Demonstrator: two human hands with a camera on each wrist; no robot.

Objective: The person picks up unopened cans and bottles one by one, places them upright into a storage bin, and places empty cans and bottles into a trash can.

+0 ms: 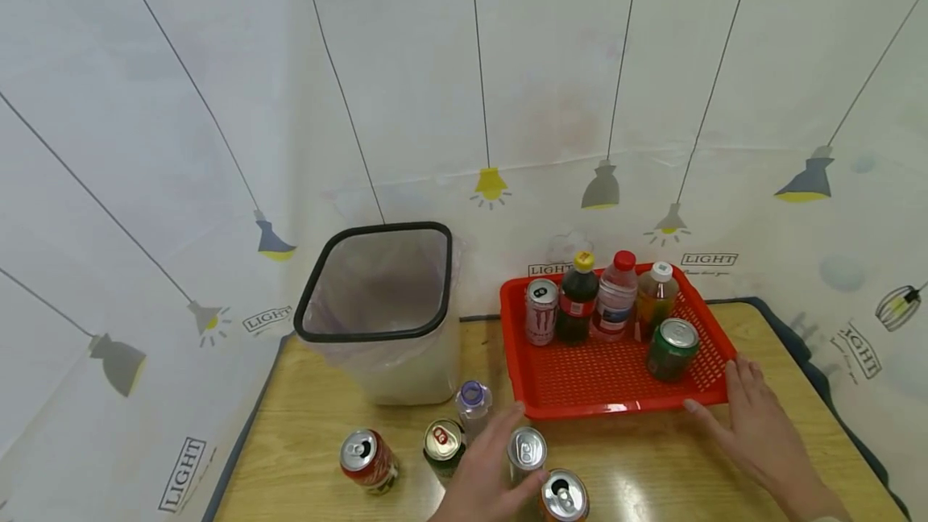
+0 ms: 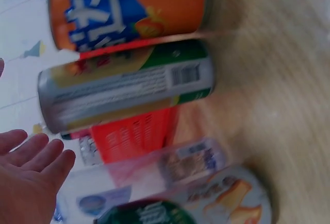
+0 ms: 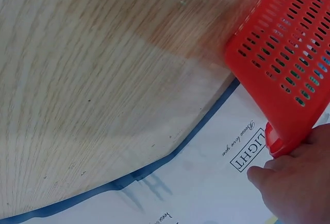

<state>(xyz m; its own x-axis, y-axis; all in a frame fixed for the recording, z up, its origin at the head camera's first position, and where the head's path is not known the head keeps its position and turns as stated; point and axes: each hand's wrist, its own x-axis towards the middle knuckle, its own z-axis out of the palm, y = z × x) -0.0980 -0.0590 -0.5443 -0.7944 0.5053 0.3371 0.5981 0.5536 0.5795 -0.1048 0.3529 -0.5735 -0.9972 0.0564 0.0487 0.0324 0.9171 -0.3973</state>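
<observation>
My left hand [image 1: 482, 478] reaches beside a slim silver can [image 1: 527, 449], fingers spread; the left wrist view shows it apart from the cans. An orange can [image 2: 134, 10] stands nearer me. A dark green can [image 1: 444, 443] with a gold top and a clear bottle [image 1: 473, 403] with a purple neck are left of the slim can. My right hand [image 1: 764, 437] touches the front right corner of a red plastic basket [image 1: 580, 385], its fingers extended along the rim and thumb apart. Inside stand a pink-and-white can [image 1: 540, 316], a green can [image 1: 670, 357] and several capped bottles.
A white bin [image 1: 413, 365] with a black rim and a clear liner stands on the wooden table [image 1: 304, 417], left of the basket. Nearer me is a red can [image 1: 373, 464]. A lamp-patterned white sheet [image 1: 406, 87] hangs behind and around the table.
</observation>
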